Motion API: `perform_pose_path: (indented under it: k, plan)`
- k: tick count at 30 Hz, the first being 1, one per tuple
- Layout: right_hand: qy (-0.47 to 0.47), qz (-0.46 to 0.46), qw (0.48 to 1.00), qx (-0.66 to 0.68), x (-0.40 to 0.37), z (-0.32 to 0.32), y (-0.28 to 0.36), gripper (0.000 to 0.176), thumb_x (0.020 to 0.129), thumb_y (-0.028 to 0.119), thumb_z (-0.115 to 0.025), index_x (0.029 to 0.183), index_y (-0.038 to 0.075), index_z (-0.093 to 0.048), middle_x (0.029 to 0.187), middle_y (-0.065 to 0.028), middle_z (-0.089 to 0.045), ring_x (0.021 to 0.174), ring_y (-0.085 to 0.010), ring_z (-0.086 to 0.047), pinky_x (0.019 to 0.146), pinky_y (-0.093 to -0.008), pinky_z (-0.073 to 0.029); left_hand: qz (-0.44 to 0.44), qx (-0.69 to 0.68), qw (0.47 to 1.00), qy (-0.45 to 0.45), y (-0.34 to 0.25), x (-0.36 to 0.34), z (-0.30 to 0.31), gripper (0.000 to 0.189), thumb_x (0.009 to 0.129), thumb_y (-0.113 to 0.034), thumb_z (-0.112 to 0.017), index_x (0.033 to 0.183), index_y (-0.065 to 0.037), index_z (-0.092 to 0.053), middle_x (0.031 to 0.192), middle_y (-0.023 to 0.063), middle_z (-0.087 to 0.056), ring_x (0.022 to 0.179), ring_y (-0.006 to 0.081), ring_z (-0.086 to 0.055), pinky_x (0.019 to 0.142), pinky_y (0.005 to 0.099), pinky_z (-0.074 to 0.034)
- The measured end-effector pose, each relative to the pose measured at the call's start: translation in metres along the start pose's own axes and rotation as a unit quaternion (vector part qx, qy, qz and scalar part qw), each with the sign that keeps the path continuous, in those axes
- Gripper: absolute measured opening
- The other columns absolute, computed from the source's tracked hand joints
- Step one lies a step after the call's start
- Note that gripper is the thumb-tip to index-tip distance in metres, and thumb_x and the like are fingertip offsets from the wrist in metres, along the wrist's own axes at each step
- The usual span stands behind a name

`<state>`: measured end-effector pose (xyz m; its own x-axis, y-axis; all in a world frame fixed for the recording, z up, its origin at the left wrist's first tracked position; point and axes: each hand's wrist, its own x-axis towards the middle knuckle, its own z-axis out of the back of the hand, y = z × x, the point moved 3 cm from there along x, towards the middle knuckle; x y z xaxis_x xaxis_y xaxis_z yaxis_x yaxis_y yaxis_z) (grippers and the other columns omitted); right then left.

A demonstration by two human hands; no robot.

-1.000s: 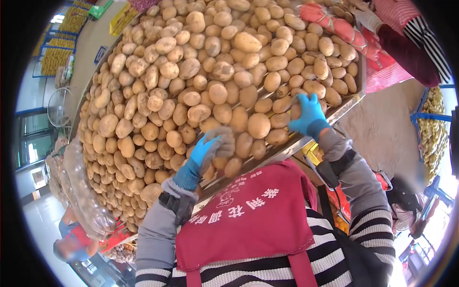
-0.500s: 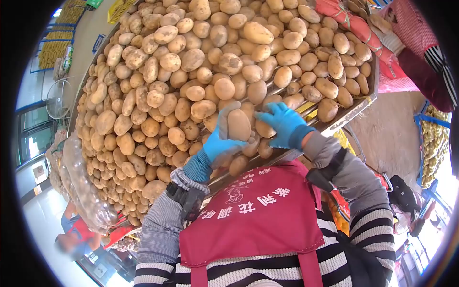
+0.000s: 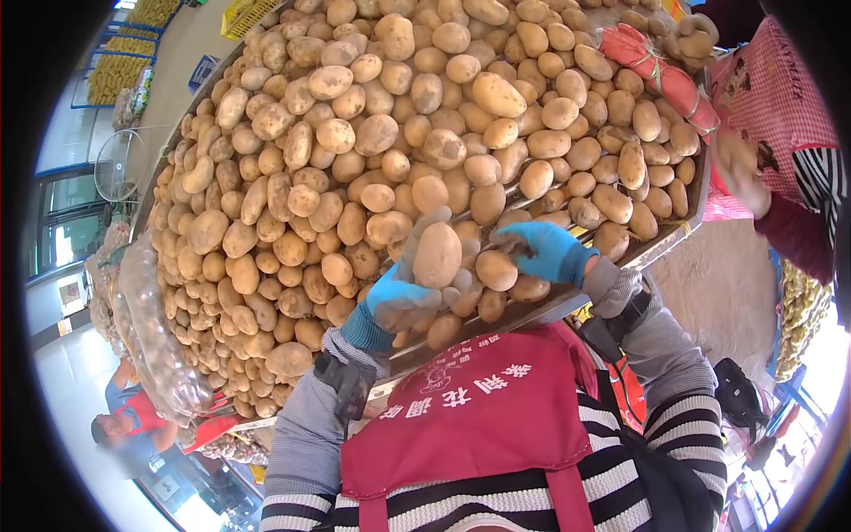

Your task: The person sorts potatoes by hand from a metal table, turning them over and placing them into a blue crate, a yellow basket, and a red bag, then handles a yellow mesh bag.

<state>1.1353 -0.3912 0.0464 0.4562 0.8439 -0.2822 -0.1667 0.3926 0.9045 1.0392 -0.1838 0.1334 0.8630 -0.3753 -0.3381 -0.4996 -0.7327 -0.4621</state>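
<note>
In the head view, my left hand (image 3: 396, 285), in a blue glove with greyed fingers, is wrapped round a large tan potato (image 3: 438, 254) at the near edge of the pile. My right hand (image 3: 551, 251), gloved the same way, hovers palm down to its right. Its fingers are curved but apart, with the tips just above a smaller potato (image 3: 496, 270) and nothing between them. Several loose potatoes lie below and between both hands, near the metal rim (image 3: 567, 306).
A large heap of potatoes (image 3: 292, 222) fills the sloping bin. Clear plastic bags (image 3: 146, 328) hang along the left side. At the right, another person in a pink checked apron (image 3: 767, 97) stands by a red bundle (image 3: 656, 71). A yellow crate (image 3: 248, 16) sits behind.
My right hand has drawn back to the right, away from the potato it was touching. My left hand keeps its potato. The other person's hand has moved down along the bin's right side.
</note>
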Motion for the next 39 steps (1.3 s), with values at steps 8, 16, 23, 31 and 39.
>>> perform_pose_path:
  k: [8, 16, 23, 31, 39]
  plan:
    - [0.087, -0.008, 0.970, -0.227, 0.019, -0.032, 0.025, 0.067, 0.070, 0.023, -0.073, 0.132, 0.012, -0.048, 0.118, -0.0148, -0.058, 0.106, -0.0351, -0.059, 0.086, -0.0456, -0.051, 0.104, 0.212, 0.971, -0.030, -0.008, 0.026, 0.010, 0.090, 0.073, -0.004, -0.073, 0.148, -0.013, -0.025, 0.125, 0.0113, -0.052, 0.106, 0.0203, -0.057, 0.090, 0.0337, -0.051]
    - [-0.096, 0.002, 0.860, 0.501, 0.005, 0.008, 0.005, 0.087, 0.071, 0.022, -0.080, 0.143, 0.012, -0.034, 0.133, -0.0103, -0.049, 0.121, -0.0222, -0.053, 0.098, -0.0380, -0.047, 0.015, 0.328, 0.943, -0.058, -0.007, 0.052, 0.025, 0.051, 0.083, -0.010, -0.059, 0.132, 0.000, -0.047, 0.136, 0.0106, -0.049, 0.123, 0.0212, -0.050, 0.107, 0.0359, -0.039]
    - [-0.107, 0.043, 0.669, 0.734, 0.011, 0.010, 0.015, 0.077, 0.081, 0.020, -0.075, 0.143, 0.012, -0.032, 0.136, -0.0097, -0.046, 0.125, -0.0242, -0.048, 0.102, -0.0390, -0.046, -0.049, 0.328, 0.930, -0.158, -0.001, 0.087, 0.025, 0.038, 0.089, -0.008, -0.044, 0.124, 0.002, -0.054, 0.127, 0.0143, -0.056, 0.115, 0.0211, -0.056, 0.105, 0.0339, -0.041]
    - [-0.145, 0.033, 0.726, 0.672, 0.017, 0.025, 0.012, 0.069, 0.095, 0.057, -0.048, 0.140, 0.007, -0.036, 0.124, -0.0111, -0.056, 0.108, -0.0199, -0.061, 0.086, -0.0327, -0.055, 0.014, 0.054, 0.992, -0.115, -0.012, 0.089, 0.003, 0.050, 0.096, -0.023, -0.039, 0.141, -0.002, -0.038, 0.135, 0.0157, -0.049, 0.116, 0.0244, -0.056, 0.098, 0.0368, -0.049]
    - [-0.319, -0.032, 0.910, 0.263, 0.015, 0.038, 0.016, 0.044, 0.102, 0.036, -0.046, 0.128, 0.001, -0.053, 0.104, -0.0093, -0.066, 0.086, -0.0147, -0.062, 0.080, -0.0300, -0.053, 0.044, 0.394, 0.918, -0.014, -0.005, 0.095, -0.011, 0.074, 0.093, -0.024, -0.058, 0.153, -0.011, -0.017, 0.147, 0.0143, -0.037, 0.130, 0.0228, -0.044, 0.106, 0.0357, -0.042]
